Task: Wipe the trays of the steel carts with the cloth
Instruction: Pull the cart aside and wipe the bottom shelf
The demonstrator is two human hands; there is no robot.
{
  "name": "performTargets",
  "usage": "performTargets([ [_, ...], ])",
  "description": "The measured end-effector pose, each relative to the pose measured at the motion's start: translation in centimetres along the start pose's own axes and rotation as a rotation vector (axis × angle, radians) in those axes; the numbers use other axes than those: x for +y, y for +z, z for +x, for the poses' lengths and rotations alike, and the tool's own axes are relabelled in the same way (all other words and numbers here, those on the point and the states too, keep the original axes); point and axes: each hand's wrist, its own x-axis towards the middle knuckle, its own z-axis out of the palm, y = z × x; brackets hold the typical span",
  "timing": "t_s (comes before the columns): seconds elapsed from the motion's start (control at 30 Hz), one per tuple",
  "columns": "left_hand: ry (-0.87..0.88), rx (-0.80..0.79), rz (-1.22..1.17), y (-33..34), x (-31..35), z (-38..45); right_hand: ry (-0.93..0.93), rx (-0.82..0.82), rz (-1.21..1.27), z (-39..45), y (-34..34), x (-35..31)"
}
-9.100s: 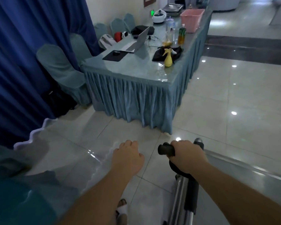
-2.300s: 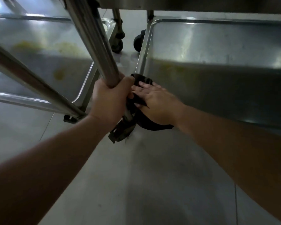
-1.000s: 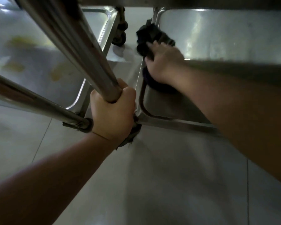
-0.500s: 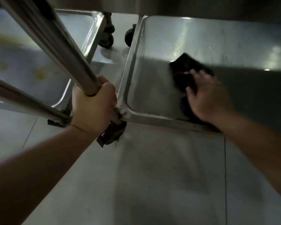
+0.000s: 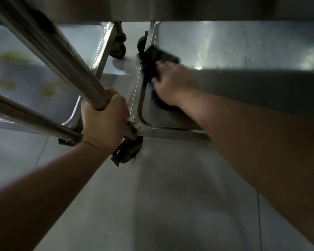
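Note:
I look down at the bottom steel tray [image 5: 234, 49] of the right cart. My right hand [image 5: 172, 82] lies flat on the dark cloth [image 5: 156, 57] and presses it onto the tray by its left rim; the hand is blurred. My left hand [image 5: 103, 120] grips the cart's upright steel post [image 5: 62, 57] just above the near left corner. The cloth's far end sticks out past my fingers.
A second cart's bottom tray [image 5: 34, 75] lies to the left, with yellowish stains on it. Black caster wheels [image 5: 119, 48] stand between the two carts, and another wheel [image 5: 127, 151] sits under my left hand. An upper shelf [image 5: 188, 8] overhangs. Grey tiled floor spreads below.
My right hand has slid the cloth from the tray's middle back to its left rim and farther away. My left hand stays on the post.

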Motion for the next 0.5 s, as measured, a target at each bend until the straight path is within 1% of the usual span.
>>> performTargets([
  [0.03,0.000,-0.004,0.009,0.0,0.0,0.0,-0.120,-0.049,-0.016,-0.4,0.1,-1.3],
  [0.1,0.006,-0.014,0.022,-0.1,0.1,0.0,-0.260,-0.094,-0.033,-0.9,-0.1,-1.0],
  [0.13,0.009,-0.020,0.029,0.0,0.1,0.0,-0.288,-0.095,-0.043,-0.9,-0.4,0.1],
  [0.17,0.009,-0.022,0.036,-0.1,0.1,0.0,-0.278,-0.088,-0.042,-0.9,-0.7,1.5],
  [0.2,0.004,-0.022,0.036,-0.2,0.1,0.0,-0.221,-0.058,-0.017,-0.7,-1.0,3.3],
  [0.27,-0.002,-0.023,0.025,-0.3,-0.1,0.1,0.020,0.083,0.054,-0.1,-2.0,8.0],
  [0.33,0.000,-0.021,0.026,-0.2,-0.2,0.1,0.384,0.237,0.034,-0.5,-3.3,14.0],
  [0.4,-0.001,0.005,0.005,0.0,-0.2,0.0,0.732,0.317,-0.058,-2.0,-4.1,18.8],
  [0.43,-0.004,0.023,-0.010,0.1,-0.3,-0.1,0.836,0.312,-0.097,-2.8,-4.1,19.9],
  [0.47,-0.007,0.038,-0.017,0.2,-0.4,-0.2,0.883,0.288,-0.126,-3.6,-3.9,19.9],
  [0.5,-0.010,0.047,-0.016,0.3,-0.4,-0.3,0.880,0.271,-0.135,-4.2,-3.6,19.1],
])
